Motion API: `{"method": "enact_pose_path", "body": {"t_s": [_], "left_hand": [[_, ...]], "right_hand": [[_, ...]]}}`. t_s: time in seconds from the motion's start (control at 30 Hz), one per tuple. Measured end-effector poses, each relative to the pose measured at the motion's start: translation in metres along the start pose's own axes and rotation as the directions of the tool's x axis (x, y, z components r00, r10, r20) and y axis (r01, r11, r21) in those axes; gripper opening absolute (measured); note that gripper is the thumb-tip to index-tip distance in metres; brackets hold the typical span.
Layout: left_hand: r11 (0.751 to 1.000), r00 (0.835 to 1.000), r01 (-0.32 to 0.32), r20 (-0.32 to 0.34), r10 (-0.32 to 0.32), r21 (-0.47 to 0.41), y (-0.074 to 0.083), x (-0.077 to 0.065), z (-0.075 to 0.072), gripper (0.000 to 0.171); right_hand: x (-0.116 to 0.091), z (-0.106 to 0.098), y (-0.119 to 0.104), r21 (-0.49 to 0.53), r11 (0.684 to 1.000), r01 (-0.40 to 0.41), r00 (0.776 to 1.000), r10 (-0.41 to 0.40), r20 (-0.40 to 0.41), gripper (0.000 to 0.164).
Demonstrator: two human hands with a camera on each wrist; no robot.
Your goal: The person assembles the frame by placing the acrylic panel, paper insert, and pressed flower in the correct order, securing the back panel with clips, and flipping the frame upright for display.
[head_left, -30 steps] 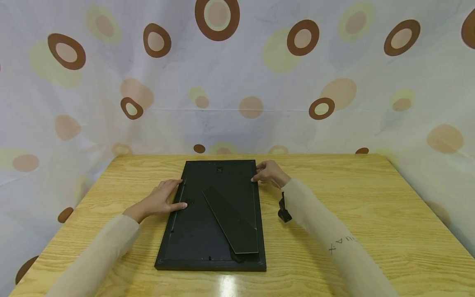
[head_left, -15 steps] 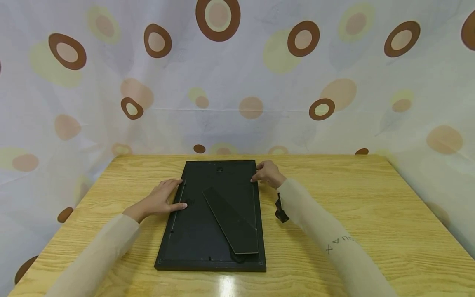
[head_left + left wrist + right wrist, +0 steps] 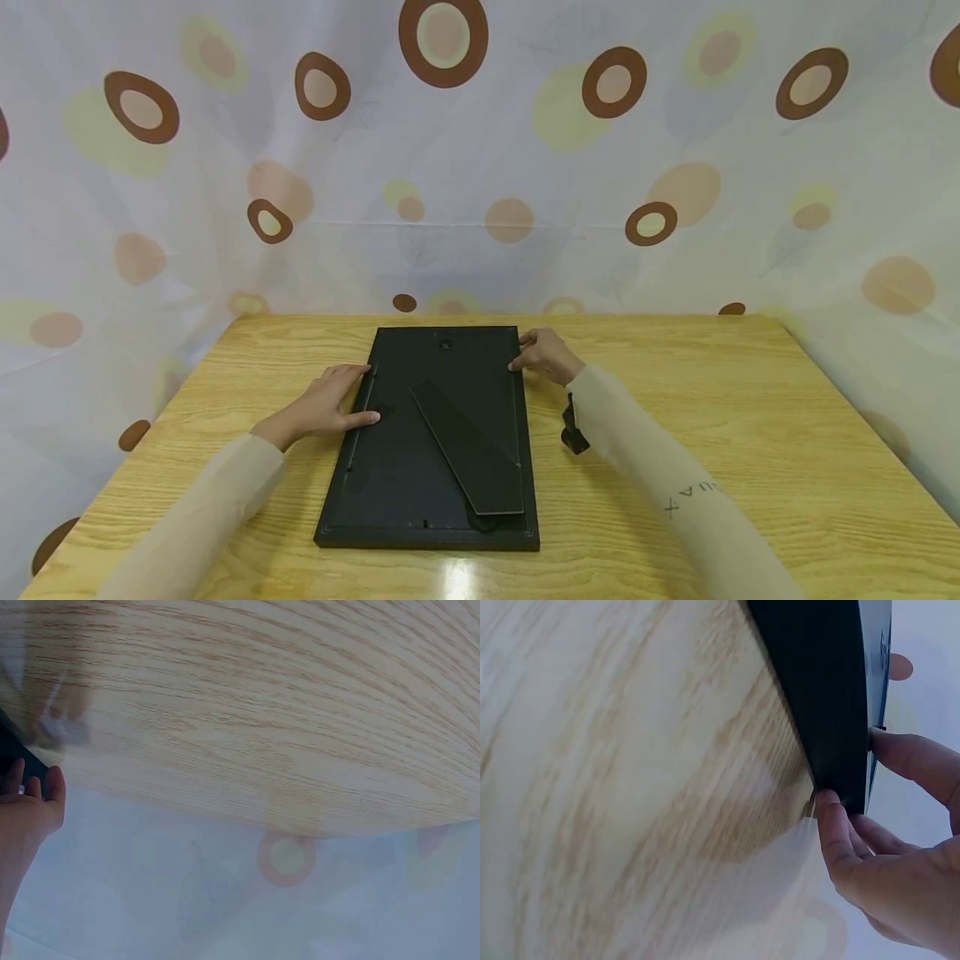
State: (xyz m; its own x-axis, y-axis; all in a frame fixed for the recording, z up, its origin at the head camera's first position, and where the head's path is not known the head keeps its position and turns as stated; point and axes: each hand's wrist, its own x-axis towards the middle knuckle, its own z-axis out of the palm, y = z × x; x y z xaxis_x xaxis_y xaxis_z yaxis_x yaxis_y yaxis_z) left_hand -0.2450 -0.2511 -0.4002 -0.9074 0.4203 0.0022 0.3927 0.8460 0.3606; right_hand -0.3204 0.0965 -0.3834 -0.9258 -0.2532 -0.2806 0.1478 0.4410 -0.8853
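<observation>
A black picture frame [image 3: 435, 433] lies back side up on the wooden table, its stand leg [image 3: 472, 454] lying slantwise across the backing. My left hand [image 3: 318, 404] rests at the frame's left edge, fingers spread along the side and thumb laid on the backing. The left wrist view catches only part of that hand [image 3: 30, 814] beside a dark corner of the frame. With my right hand [image 3: 546, 353] I pinch the upper right edge. In the right wrist view, the thumb of the right hand [image 3: 907, 877] is on the back face and the fingertips are on the side near the lower edge.
The wooden table [image 3: 675, 417] extends to both sides of the frame. Behind it hangs a pale curtain [image 3: 480, 167] with brown and yellow ring patterns. A small black device [image 3: 573, 429] is strapped at my right wrist.
The head view has tilted very slightly, shifting the scene a little downward. Both hands and the picture frame otherwise stay in place.
</observation>
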Motion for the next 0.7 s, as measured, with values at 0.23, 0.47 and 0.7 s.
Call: {"method": "enact_pose_path", "body": {"t_s": [0.23,0.47,0.7], "left_hand": [[1.0,1.0,-0.003,-0.002,0.003,0.029,0.002,0.0,0.0,0.081],[1.0,1.0,0.006,0.008,-0.006,0.028,0.003,-0.001,-0.002,0.08],[0.999,1.0,0.011,0.016,-0.011,0.031,0.002,0.0,0.0,0.081]], "right_hand": [[0.0,-0.003,0.008,-0.027,0.999,0.046,0.998,-0.045,0.046,0.061],[-0.014,-0.007,0.018,-0.031,0.986,0.166,0.974,-0.159,0.161,0.065],[-0.039,-0.006,0.029,-0.119,0.961,0.25,0.937,-0.209,0.281,0.082]]}}
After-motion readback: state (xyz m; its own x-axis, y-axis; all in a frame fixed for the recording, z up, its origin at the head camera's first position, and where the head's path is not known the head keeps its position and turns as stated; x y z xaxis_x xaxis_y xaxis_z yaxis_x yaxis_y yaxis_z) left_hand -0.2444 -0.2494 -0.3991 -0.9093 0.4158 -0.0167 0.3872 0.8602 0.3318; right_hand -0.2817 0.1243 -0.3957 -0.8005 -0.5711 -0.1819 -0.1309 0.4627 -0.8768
